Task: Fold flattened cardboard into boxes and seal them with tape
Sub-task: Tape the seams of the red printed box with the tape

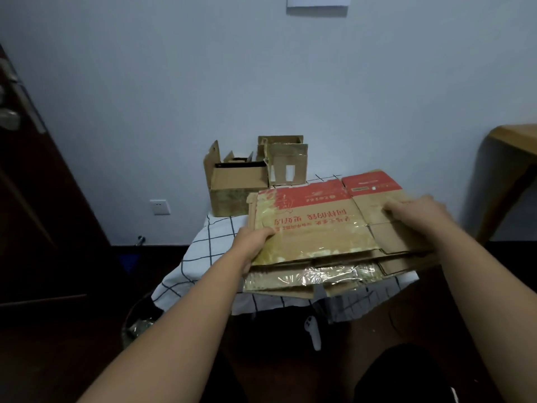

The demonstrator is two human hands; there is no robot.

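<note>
A small table (220, 237) is covered by a white cloth with a dark grid, and everything for the task is laid out on it, within reach of both arms. The nearer part is taken up by a stack of flattened cardboard (308, 282), its lower sheets carrying glossy strips of old tape; the stack is probably kept there so that sheets can be drawn off one at a time.

The top flattened carton (322, 228), printed with a red band and red characters, is held raised at its near edge, above the sheets beneath it. It appears to be tilted so that it can be separated from the pile and opened out. It is still flat; no panel has been squared up.

At the far edge of the table, against the wall, an open-topped box (236, 187) and a taller cut-out box (286, 164) behind it are set aside, seemingly to keep the working space free.

The left hand (252, 242) is closed on the carton's left edge, thumb on top and fingers hidden beneath, so this grip is a pinch. The right hand (412, 209) is laid on the right panels; whether its fingers curl over the far edge cannot be told.

A white handheld device (312, 333) lies below the table. No tape roll can be seen.
</note>
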